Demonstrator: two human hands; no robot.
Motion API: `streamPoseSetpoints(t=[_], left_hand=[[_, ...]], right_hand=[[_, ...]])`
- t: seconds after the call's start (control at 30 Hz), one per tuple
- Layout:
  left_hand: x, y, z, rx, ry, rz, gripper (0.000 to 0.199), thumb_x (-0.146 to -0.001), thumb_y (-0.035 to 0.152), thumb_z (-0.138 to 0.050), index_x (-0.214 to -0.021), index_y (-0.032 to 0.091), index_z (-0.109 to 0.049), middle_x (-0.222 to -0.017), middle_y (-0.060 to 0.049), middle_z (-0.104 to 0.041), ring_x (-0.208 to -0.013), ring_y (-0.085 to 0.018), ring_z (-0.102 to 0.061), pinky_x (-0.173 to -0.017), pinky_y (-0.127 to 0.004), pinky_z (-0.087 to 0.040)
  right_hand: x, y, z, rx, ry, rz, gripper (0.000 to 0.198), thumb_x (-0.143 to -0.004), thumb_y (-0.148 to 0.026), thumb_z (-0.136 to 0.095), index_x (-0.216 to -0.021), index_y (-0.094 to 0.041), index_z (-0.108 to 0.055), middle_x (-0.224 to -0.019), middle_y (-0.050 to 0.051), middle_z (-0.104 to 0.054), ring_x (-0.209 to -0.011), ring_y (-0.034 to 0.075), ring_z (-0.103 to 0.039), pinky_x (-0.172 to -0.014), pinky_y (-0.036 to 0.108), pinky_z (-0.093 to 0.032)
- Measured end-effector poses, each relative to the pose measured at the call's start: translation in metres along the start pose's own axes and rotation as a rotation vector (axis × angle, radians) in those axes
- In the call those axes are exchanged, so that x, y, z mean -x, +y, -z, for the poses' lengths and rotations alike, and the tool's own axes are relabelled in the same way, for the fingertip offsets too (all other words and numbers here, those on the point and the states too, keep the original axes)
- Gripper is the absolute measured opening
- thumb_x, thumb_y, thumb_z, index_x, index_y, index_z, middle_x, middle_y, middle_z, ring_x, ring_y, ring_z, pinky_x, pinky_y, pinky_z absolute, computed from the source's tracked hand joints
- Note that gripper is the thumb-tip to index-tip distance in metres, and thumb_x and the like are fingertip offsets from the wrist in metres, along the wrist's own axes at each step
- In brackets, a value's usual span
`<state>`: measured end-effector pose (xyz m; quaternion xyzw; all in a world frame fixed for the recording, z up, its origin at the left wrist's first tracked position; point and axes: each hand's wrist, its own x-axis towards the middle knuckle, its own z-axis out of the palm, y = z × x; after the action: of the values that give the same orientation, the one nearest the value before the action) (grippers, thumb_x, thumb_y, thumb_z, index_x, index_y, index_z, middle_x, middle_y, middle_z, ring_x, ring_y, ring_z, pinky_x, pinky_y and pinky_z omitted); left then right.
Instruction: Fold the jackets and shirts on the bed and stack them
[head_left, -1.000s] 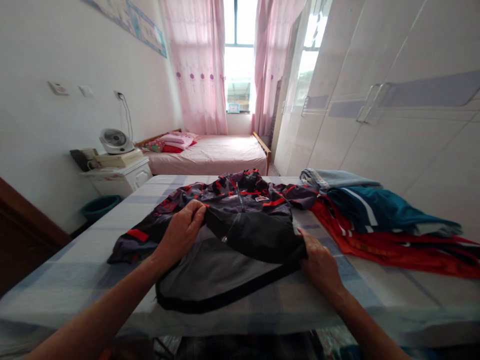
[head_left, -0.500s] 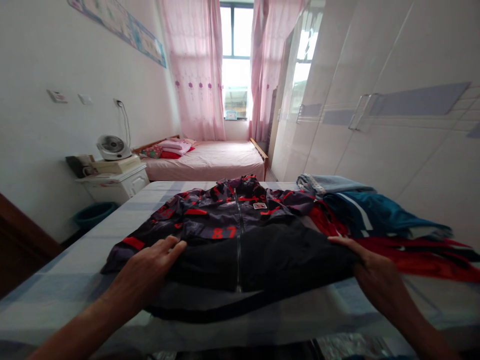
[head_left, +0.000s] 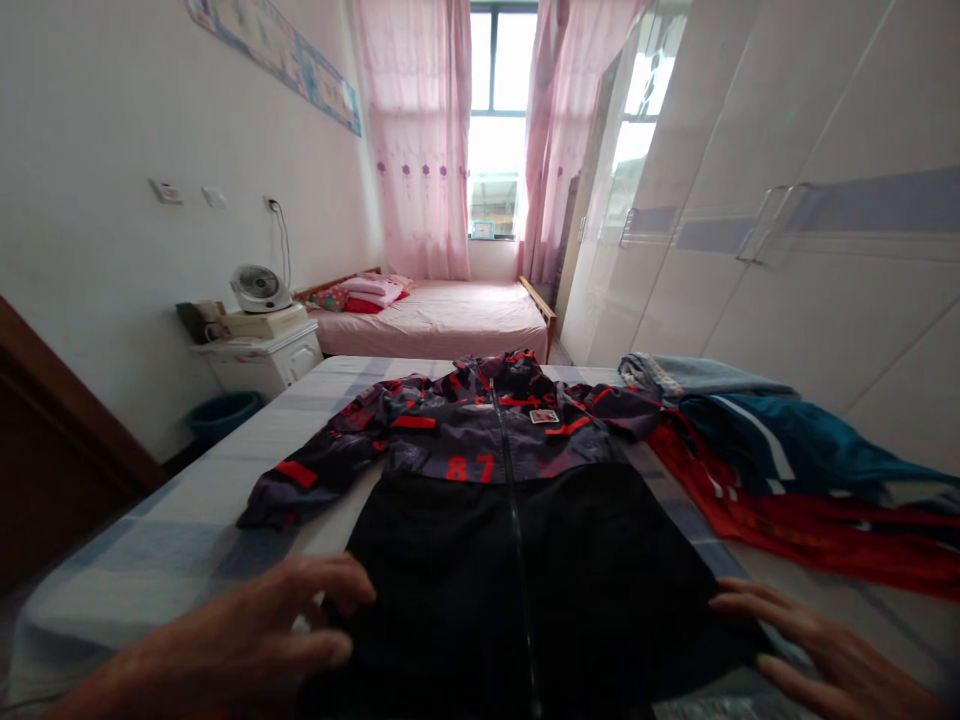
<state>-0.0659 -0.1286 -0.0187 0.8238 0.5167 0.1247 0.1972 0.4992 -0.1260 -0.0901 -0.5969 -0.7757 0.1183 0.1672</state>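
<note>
A zipped jacket point(head_left: 517, 550), black below and dark patterned with red marks and the number 87 above, lies spread on the bed with its collar at the far end. By its lower left edge is my left hand point(head_left: 292, 610), open, with thumb and fingers apart. My right hand point(head_left: 817, 640) is at the lower right edge, fingers stretched out and apart, touching or just beside the black cloth. The left sleeve point(head_left: 300, 485) reaches out over the sheet; the far end of the other sleeve meets the clothes on the right. The jacket's hem runs out of view below.
On the right lie a teal garment point(head_left: 825, 445), red clothing point(head_left: 795, 535) and a folded light blue cloth point(head_left: 720, 376). The bed point(head_left: 172, 550) has a striped sheet. Beyond are a pink-covered bed point(head_left: 465, 320), a fan point(head_left: 259, 288) on a cabinet and a bin point(head_left: 225, 415). Wardrobes point(head_left: 750, 300) line the right.
The jacket's lower part, held up at both sides before, now lies flat toward me. Both hands have come lower and nearer, and their fingers have loosened from the cloth. The view has turned slightly left.
</note>
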Motion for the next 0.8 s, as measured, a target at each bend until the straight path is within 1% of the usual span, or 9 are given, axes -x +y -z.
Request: streamPoseSetpoints(t=[0.03,0.07,0.17,0.27,0.33,0.47,0.6,0.67,0.8], left_hand=[[-0.012,-0.01,0.01,0.072,-0.014,0.029,0.03,-0.083,0.036,-0.048,-0.109,0.028,-0.06,-0.115,-0.001,-0.062,-0.099,-0.017,-0.06,-0.08,-0.023,-0.049],[-0.026,-0.023,0.019,0.048,0.037,0.078,0.033,-0.086,0.04,-0.043,-0.111,0.025,-0.06,-0.121,-0.003,-0.059,-0.107,-0.02,-0.056,-0.088,-0.027,-0.047],[-0.077,-0.073,0.042,-0.287,0.279,0.321,0.043,-0.085,0.044,-0.043,-0.116,0.017,-0.057,-0.13,-0.011,-0.051,-0.12,-0.025,-0.046,-0.104,-0.035,-0.032],[-0.121,-0.118,0.053,-0.412,0.299,0.513,0.052,-0.087,0.042,-0.039,-0.124,0.007,-0.05,-0.134,-0.019,-0.046,-0.127,-0.03,-0.038,-0.105,-0.039,-0.028],[-0.141,-0.137,0.057,-0.394,0.287,0.567,0.059,-0.087,0.048,-0.038,-0.124,0.003,-0.048,-0.131,-0.025,-0.047,-0.125,-0.034,-0.04,-0.101,-0.043,-0.032],[-0.166,-0.152,0.052,-0.357,0.247,0.628,0.067,-0.078,0.056,-0.05,-0.121,0.004,-0.049,-0.118,-0.026,-0.057,-0.109,-0.037,-0.055,-0.086,-0.042,-0.043],[-0.182,-0.157,0.052,-0.343,0.218,0.596,0.039,-0.079,0.044,-0.053,-0.1,0.013,-0.062,-0.094,-0.013,-0.068,-0.088,-0.028,-0.064,-0.072,-0.033,-0.047],[-0.188,-0.161,0.066,-0.374,0.273,0.601,0.031,-0.084,0.038,-0.046,-0.096,0.016,-0.063,-0.091,-0.01,-0.068,-0.086,-0.027,-0.064,-0.071,-0.034,-0.047],[-0.187,-0.179,0.107,-0.487,0.49,0.688,0.041,-0.091,0.034,-0.027,-0.102,0.013,-0.06,-0.101,-0.015,-0.063,-0.093,-0.034,-0.06,-0.075,-0.047,-0.045]], right_hand=[[-0.007,0.002,0.008,-0.013,0.008,-0.003,0.042,-0.07,-0.044,-0.06,-0.111,-0.041,-0.062,-0.122,-0.001,-0.061,-0.111,0.028,-0.057,-0.089,0.038,-0.052],[-0.019,0.001,0.017,-0.033,0.031,-0.019,0.041,-0.072,-0.047,-0.058,-0.113,-0.04,-0.061,-0.124,-0.001,-0.06,-0.112,0.027,-0.057,-0.089,0.038,-0.051],[-0.073,-0.015,0.042,-0.084,0.135,-0.105,0.038,-0.077,-0.049,-0.049,-0.106,-0.032,-0.064,-0.115,0.003,-0.065,-0.104,0.028,-0.061,-0.085,0.038,-0.052],[-0.141,-0.033,0.047,-0.066,0.197,-0.139,0.037,-0.078,-0.044,-0.045,-0.103,-0.024,-0.063,-0.106,0.008,-0.068,-0.096,0.028,-0.064,-0.084,0.04,-0.051],[-0.183,-0.039,0.039,-0.015,0.244,-0.087,0.037,-0.078,-0.038,-0.043,-0.107,-0.021,-0.06,-0.112,0.009,-0.065,-0.102,0.027,-0.061,-0.091,0.04,-0.046],[-0.252,-0.031,0.016,0.184,0.309,0.028,0.039,-0.08,-0.031,-0.041,-0.114,-0.018,-0.056,-0.123,0.011,-0.057,-0.114,0.026,-0.053,-0.099,0.04,-0.039],[-0.297,-0.012,-0.002,0.376,0.302,-0.002,0.044,-0.083,-0.034,-0.041,-0.12,-0.015,-0.053,-0.126,0.014,-0.055,-0.116,0.028,-0.05,-0.095,0.044,-0.04],[-0.309,-0.002,-0.012,0.436,0.282,-0.043,0.047,-0.083,-0.038,-0.042,-0.121,-0.012,-0.052,-0.126,0.016,-0.055,-0.117,0.03,-0.05,-0.093,0.045,-0.041],[-0.316,0.01,-0.029,0.461,0.212,-0.108,0.049,-0.083,-0.038,-0.042,-0.122,-0.01,-0.051,-0.125,0.017,-0.055,-0.117,0.03,-0.05,-0.092,0.046,-0.041]])
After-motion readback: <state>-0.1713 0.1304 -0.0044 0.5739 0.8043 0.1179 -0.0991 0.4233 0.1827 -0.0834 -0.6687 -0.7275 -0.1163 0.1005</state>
